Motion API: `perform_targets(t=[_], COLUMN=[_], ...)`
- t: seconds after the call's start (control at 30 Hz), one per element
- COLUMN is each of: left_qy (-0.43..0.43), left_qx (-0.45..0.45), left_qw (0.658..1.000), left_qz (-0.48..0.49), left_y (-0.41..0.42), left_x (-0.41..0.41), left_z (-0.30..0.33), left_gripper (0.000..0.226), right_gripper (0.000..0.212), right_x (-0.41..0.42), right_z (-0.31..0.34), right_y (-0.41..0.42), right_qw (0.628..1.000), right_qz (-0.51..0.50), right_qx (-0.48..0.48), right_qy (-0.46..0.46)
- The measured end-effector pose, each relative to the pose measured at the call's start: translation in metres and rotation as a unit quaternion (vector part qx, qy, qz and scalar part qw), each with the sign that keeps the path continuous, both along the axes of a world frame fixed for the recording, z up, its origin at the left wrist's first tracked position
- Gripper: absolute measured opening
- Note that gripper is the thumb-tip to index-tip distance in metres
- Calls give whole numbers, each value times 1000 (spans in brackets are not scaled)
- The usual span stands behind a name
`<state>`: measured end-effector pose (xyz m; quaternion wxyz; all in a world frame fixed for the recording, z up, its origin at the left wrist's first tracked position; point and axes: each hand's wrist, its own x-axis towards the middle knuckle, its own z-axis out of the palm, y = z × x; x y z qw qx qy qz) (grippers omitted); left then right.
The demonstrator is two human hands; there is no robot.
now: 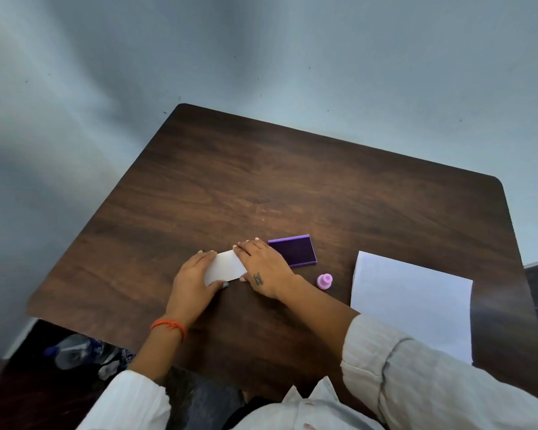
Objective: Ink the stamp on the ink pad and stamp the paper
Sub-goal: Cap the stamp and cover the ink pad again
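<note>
Stamp [324, 280] on its side, handle twd ink pad [294, 251].

Open purple ink pad [295, 251], small pink stamp [324, 280] seemingly upright nearby, white paper [413, 302] rightward.

- Dim, soft, even light; faint shadows.
- Wide-angle bending curves the counter [292, 181] edges.
- Corners smeared and blurred; centre is fairly sharp.

A dark brown wood-grain table [261, 181] fills mid-frame under a pale blue-grey wall [261, 41]. Centre: deep purple ink pad [294, 251], small white card [225, 265], pink stamp [324, 280]. Right: white paper sheet [413, 302]. Lower left: orange thread wristband [168, 326], off-white sleeves [416, 377].
</note>
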<state>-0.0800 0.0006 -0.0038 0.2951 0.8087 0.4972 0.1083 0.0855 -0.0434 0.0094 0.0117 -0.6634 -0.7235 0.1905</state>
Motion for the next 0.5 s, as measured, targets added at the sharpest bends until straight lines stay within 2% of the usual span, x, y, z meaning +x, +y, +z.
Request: perform_targets(t=[0.13,0.33,0.5], left_qy=[9,-16,-30], left_qx=[17,58,58], left_qw=[1000,997,994], left_qz=[-23,-53,-85], left_y=[1,-5,-13], left_x=[3,34,72], left_z=[5,19,25], left_gripper=[65,65,64], right_gripper=[66,67,66], right_x=[7,44,82], right_z=[3,14,20], right_y=[-4,-22,-38], right_qw=[1000,990,983], right_qz=[-4,-75,-126], right_qx=[13,50,67], right_qy=[17,105,118])
